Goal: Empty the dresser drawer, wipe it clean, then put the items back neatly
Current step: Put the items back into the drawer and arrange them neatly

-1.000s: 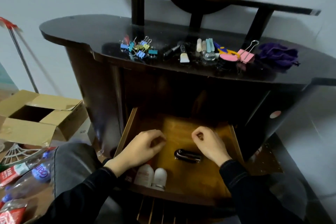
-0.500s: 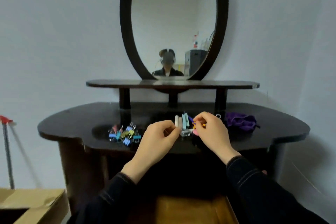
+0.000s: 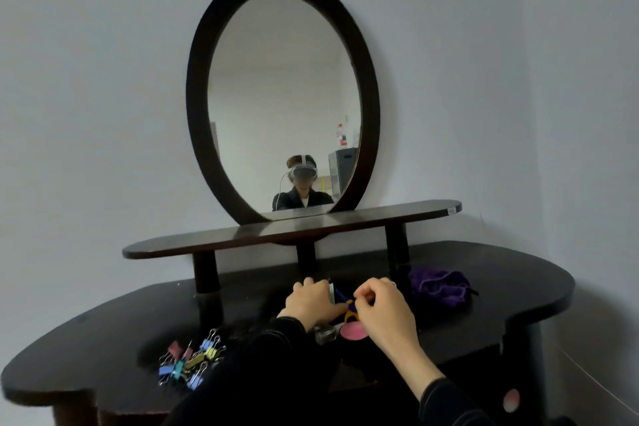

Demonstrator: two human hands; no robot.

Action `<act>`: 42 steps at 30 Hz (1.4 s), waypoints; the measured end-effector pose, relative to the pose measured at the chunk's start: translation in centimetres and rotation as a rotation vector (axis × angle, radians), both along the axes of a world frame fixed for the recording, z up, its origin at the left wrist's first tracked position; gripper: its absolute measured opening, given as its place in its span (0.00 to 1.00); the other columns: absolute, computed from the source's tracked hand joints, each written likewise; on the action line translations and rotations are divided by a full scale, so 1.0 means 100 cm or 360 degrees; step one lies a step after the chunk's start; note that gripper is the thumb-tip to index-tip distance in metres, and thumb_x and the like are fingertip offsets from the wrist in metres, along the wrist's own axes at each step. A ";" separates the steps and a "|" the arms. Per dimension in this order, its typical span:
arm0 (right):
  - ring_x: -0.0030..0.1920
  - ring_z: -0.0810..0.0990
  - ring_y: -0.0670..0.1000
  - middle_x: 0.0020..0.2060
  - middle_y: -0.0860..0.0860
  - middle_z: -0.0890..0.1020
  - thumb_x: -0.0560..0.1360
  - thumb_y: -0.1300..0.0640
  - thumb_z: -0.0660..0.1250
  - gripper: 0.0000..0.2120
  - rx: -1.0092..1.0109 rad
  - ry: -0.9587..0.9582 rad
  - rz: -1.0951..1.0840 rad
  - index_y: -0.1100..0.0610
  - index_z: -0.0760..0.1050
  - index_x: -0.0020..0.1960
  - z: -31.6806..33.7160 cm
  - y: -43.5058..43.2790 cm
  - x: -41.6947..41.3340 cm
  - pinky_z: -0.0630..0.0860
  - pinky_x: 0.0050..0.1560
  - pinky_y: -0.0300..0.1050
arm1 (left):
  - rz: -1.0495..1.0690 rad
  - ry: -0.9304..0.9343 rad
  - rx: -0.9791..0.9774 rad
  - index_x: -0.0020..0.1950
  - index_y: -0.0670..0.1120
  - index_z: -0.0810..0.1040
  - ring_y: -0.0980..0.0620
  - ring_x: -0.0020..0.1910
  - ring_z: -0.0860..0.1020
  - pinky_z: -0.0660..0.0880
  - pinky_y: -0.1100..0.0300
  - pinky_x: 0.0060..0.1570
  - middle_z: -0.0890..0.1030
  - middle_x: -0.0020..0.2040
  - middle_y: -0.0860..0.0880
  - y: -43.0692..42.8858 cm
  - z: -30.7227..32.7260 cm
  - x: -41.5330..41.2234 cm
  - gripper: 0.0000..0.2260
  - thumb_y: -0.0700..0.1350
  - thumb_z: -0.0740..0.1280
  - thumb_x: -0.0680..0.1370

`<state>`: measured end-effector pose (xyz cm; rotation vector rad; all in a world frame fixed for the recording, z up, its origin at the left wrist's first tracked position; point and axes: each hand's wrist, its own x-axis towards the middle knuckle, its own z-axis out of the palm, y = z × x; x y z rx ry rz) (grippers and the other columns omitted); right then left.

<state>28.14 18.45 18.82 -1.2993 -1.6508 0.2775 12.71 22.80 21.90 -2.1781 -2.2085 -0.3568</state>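
The dark dresser top carries the emptied items. A heap of coloured binder clips lies at the front left, and a purple pouch sits at the right. Between them is a cluster: a pink round piece, a clear little case and a blue and yellow item. My left hand rests palm down on this cluster with its fingers curled, hiding what is under it. My right hand pinches thumb and forefinger together on something small beside the blue and yellow item. The drawer is out of view.
An oval mirror in a dark frame stands on a narrow raised shelf borne by three short posts behind the items. A grey wall closes the back and right side. The dresser's front edge curves close below my sleeves.
The view rose from the open drawer to the dresser top. Both hands left the drawer and came up to the item cluster, then settled lower onto it.
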 end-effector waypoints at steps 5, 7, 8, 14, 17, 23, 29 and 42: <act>0.41 0.78 0.40 0.47 0.40 0.75 0.78 0.56 0.65 0.07 0.0000 -0.0004 0.0017 0.43 0.76 0.46 -0.002 0.004 -0.001 0.69 0.35 0.33 | 0.0170 0.0078 0.0157 0.71 0.41 0.67 0.40 0.67 0.69 0.71 0.50 0.62 0.70 0.68 0.42 0.015 -0.013 0.005 0.34 0.63 0.65 0.75; 0.41 0.78 0.40 0.48 0.40 0.74 0.78 0.55 0.65 0.07 0.0008 -0.0021 0.0022 0.43 0.76 0.46 -0.002 0.004 -0.002 0.68 0.34 0.33 | 0.0230 0.0107 0.0178 0.71 0.41 0.68 0.40 0.66 0.69 0.71 0.51 0.62 0.70 0.67 0.42 0.017 -0.015 0.005 0.34 0.65 0.64 0.75; 0.41 0.78 0.40 0.48 0.41 0.74 0.78 0.55 0.65 0.07 0.0009 -0.0024 0.0023 0.43 0.75 0.46 -0.001 0.004 -0.002 0.68 0.34 0.33 | 0.0243 0.0113 0.0172 0.70 0.42 0.70 0.40 0.66 0.69 0.71 0.51 0.61 0.70 0.67 0.42 0.018 -0.016 0.005 0.33 0.64 0.63 0.75; 0.41 0.78 0.41 0.47 0.41 0.75 0.78 0.56 0.64 0.07 -0.0034 0.0031 0.0023 0.44 0.77 0.47 -0.002 0.004 -0.001 0.69 0.35 0.33 | 0.0206 0.0219 0.0073 0.65 0.46 0.76 0.41 0.66 0.67 0.70 0.48 0.60 0.70 0.65 0.44 0.023 -0.013 0.005 0.22 0.58 0.62 0.77; 0.40 0.78 0.41 0.46 0.41 0.75 0.78 0.56 0.65 0.08 -0.0029 0.0052 0.0011 0.43 0.76 0.46 -0.002 0.003 0.000 0.68 0.34 0.33 | 0.0223 0.0070 0.0215 0.60 0.46 0.77 0.41 0.63 0.69 0.69 0.48 0.58 0.71 0.62 0.46 0.018 -0.009 0.001 0.21 0.59 0.61 0.77; 0.42 0.79 0.38 0.45 0.39 0.78 0.79 0.55 0.66 0.08 0.0026 0.0161 0.0102 0.42 0.75 0.48 -0.002 0.001 -0.001 0.72 0.36 0.32 | -0.0054 -0.0982 0.0754 0.45 0.49 0.71 0.52 0.39 0.79 0.74 0.56 0.35 0.80 0.42 0.50 -0.012 0.003 -0.013 0.10 0.55 0.63 0.79; 0.39 0.81 0.44 0.39 0.47 0.83 0.81 0.49 0.65 0.05 -0.0029 0.0876 0.0343 0.47 0.79 0.50 0.003 -0.004 0.004 0.77 0.39 0.42 | -0.0553 -0.1530 0.0695 0.50 0.52 0.72 0.55 0.29 0.73 0.71 0.56 0.29 0.77 0.36 0.49 -0.059 -0.002 -0.010 0.03 0.50 0.65 0.81; 0.28 0.75 0.52 0.32 0.54 0.79 0.82 0.47 0.63 0.15 -0.0008 0.1034 0.0476 0.57 0.78 0.45 0.006 -0.009 0.006 0.72 0.26 0.40 | -0.0686 -0.1066 0.0921 0.55 0.60 0.69 0.57 0.39 0.78 0.75 0.59 0.46 0.78 0.41 0.54 -0.095 -0.029 0.002 0.05 0.53 0.63 0.81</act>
